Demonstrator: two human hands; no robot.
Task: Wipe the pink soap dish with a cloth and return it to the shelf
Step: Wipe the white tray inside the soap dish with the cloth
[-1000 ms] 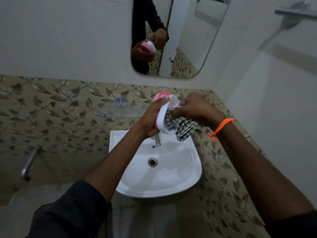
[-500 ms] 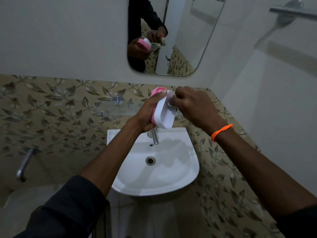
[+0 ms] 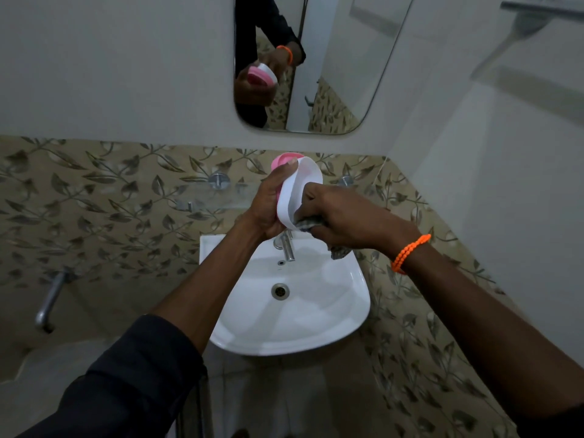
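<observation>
Two hands meet above the white sink [image 3: 341,320], which is the biggest thing we see, at 6 o'clock from them. At 12 o'clock hangs the mirror [image 3: 341,67]. Behind the hands, at 9 o'clock, is the glass shelf [image 3: 202,197]. Our left hand [image 3: 265,205] has its fingers closed around the pink soap dish [image 3: 295,191], tilted on edge over the tap [image 3: 286,246]. Our right hand [image 3: 344,216], at 3 o'clock of the dish, has its fingers closed on the checked cloth [image 3: 308,223], pressed against the dish's lower part.

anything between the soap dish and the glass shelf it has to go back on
Nothing visible. The soap dish is held above the sink, in front of the glass shelf, whose visible part is bare.
</observation>
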